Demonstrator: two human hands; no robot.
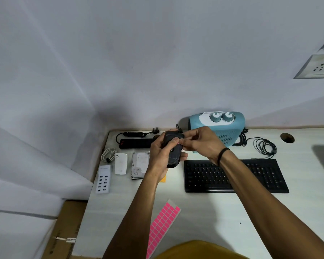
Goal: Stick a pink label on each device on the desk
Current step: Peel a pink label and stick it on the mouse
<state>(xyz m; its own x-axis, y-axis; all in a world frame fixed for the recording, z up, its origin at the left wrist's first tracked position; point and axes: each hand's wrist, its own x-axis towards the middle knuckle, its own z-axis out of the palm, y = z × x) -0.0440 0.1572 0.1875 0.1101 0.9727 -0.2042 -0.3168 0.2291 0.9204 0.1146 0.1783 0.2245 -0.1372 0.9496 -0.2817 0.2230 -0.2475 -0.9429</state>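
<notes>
Black mouse [173,152] in L hand [160,156], R hand [200,141] pinching.

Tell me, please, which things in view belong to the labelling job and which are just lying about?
Part of the job: mouse in the left hand, right hand pressing at it, pink label sheet, keyboard, heater, power strip, hard drive, USB hub, white adapter.

Lying about: loose black cable, cardboard box, wall socket.
</notes>
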